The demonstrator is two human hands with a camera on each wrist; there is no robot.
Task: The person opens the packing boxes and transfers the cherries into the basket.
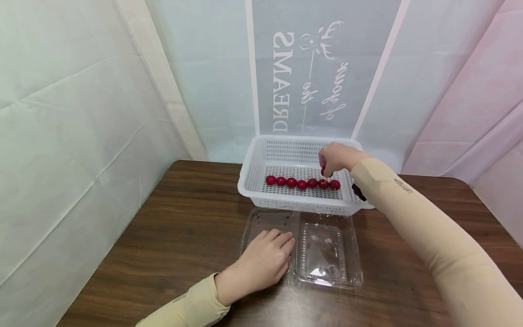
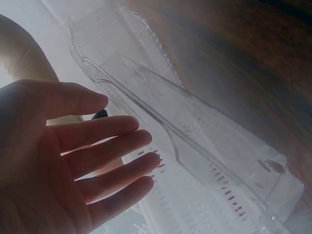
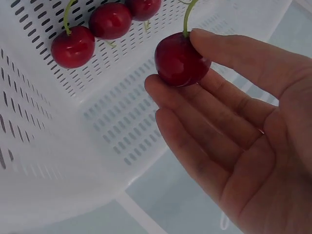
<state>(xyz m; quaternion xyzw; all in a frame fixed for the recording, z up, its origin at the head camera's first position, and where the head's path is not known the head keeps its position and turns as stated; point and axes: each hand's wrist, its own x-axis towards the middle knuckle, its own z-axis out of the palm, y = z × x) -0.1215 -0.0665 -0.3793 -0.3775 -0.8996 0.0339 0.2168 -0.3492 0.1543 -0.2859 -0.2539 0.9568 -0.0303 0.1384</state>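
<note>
Between thumb and fingers, my right hand [image 1: 337, 156] pinches a dark red cherry [image 3: 180, 59] with a green stem, held inside the white perforated basket [image 1: 247, 175]. Below it, a row of several cherries [image 1: 302, 184] lies on the basket floor, and some show at the top of the right wrist view. My left hand [image 1: 261, 259] rests over the left half of a clear plastic clamshell box [image 1: 354, 254], which lies unfolded on the table. In the left wrist view its fingers [image 2: 117, 161] are extended and slightly spread, with nothing gripped.
The basket stands at the back of the brown wooden table [image 1: 184, 218], against a grey printed cloth [image 1: 323, 68]. The clamshell sits directly in front of it. Pale cloth walls [image 1: 81, 113] flank the table on both sides.
</note>
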